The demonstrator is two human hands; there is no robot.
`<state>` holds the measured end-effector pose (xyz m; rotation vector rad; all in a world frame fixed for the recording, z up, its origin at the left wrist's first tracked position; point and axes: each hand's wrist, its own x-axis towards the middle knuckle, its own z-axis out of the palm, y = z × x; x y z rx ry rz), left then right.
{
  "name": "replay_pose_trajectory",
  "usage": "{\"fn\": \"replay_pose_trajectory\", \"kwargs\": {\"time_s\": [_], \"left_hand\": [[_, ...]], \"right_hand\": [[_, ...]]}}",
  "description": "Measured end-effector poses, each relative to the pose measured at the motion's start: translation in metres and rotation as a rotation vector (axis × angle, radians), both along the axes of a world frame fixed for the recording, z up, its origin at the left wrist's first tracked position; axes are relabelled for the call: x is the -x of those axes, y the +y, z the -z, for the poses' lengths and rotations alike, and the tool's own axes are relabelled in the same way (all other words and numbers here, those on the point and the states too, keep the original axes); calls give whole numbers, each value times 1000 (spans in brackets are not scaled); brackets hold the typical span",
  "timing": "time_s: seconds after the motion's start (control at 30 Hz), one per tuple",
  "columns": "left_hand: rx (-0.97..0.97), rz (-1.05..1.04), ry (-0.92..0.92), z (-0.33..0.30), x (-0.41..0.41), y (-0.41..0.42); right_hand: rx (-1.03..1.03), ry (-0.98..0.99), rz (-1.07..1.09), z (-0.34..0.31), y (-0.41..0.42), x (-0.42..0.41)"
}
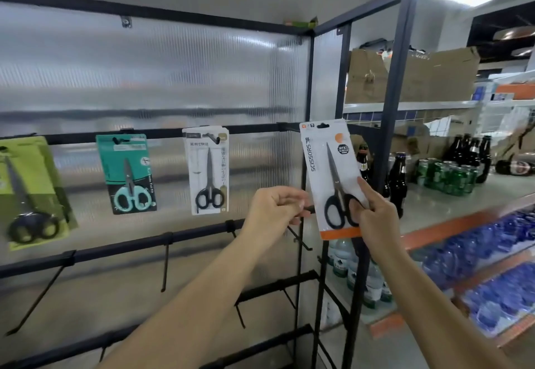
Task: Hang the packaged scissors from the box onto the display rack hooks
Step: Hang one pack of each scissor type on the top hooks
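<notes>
At the right end of the display rack (307, 134), the right hand (376, 218) holds a white-and-orange scissors package (333, 177) up against the rack's upper rail. The fingers (365, 187) of this hand are curled round the package's lower right edge, the index finger lying straight along its front face and the thumb over the black handles. The package's long axis runs nearly vertical, tilted slightly with its top toward the left; the blade tip points up, the handles down, and the hang slot at the top sits level with the rail. Whether a hook passes through the slot cannot be made out.

The left hand (275, 209), just left of the package, has its fingers curled and pinched round a thin dark hook (307, 209); most of that hook is hidden by the hand.

Three packages already hang from the same rail, all with blades up: a white package (207, 172), a teal package (126, 172), and a green package (29, 192) that is blurred and cut off at the left edge. Bare hooks (165, 264) project from the lower rails.

To the right, a shelf (451, 200) carries dark bottles (398, 177) and green cans (445, 177); blue items below it are too blurred to identify.
</notes>
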<state>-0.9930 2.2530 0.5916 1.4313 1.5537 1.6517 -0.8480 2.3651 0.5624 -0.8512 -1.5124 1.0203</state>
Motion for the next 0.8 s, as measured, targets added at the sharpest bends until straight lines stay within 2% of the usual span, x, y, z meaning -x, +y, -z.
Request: {"fn": "replay_pose_trajectory", "kwargs": {"time_s": [0.3, 0.5, 0.67, 0.8], "left_hand": [[54, -224, 626, 5, 29, -10], [146, -291, 914, -14, 50, -17], [213, -321, 1087, -45, 73, -27], [300, -359, 1125, -30, 92, -35]], "right_hand": [[14, -176, 51, 14, 16, 9], [-51, -473, 21, -15, 47, 57], [-115, -922, 35, -43, 56, 85], [-283, -948, -48, -48, 23, 107]]}}
